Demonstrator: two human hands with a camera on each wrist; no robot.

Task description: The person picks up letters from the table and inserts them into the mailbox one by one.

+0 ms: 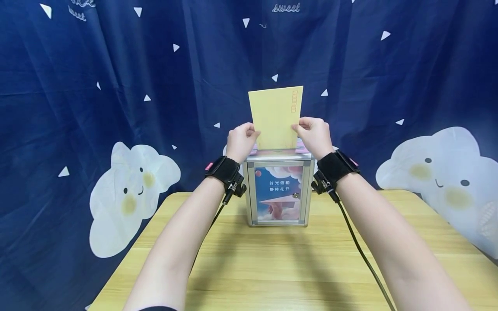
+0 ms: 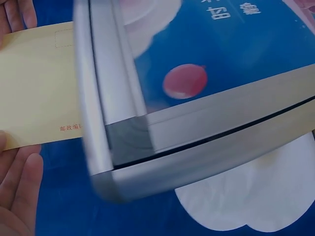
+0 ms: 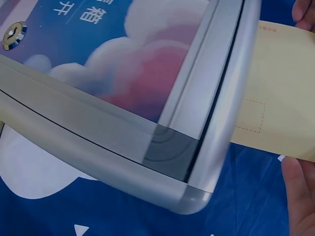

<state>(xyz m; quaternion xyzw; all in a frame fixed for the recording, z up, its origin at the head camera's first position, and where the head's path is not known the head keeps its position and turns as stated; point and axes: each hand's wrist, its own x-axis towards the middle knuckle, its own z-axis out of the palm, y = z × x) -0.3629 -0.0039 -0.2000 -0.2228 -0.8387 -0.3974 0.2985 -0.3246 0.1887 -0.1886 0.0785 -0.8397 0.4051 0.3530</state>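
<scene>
A yellow envelope (image 1: 275,116) stands upright over the top of a silver-framed mailbox (image 1: 250,194), its lower edge right at the box's top. My left hand (image 1: 242,139) pinches the envelope's left edge low down, thumb on the near face. On the opposite edge, my right hand (image 1: 314,134) pinches it the same way. Red postcode squares run down the envelope's upper right. Both wrist views show the envelope (image 2: 39,88) partly hidden behind the mailbox frame (image 3: 216,123), with fingers at its edges.
The mailbox stands on a wooden table (image 1: 256,263), its front door bearing a picture and a round lock (image 1: 295,195). Behind hangs a dark blue curtain (image 1: 218,56) with white triangles and smiling clouds (image 1: 132,198). A cable (image 1: 365,255) trails from each wrist camera.
</scene>
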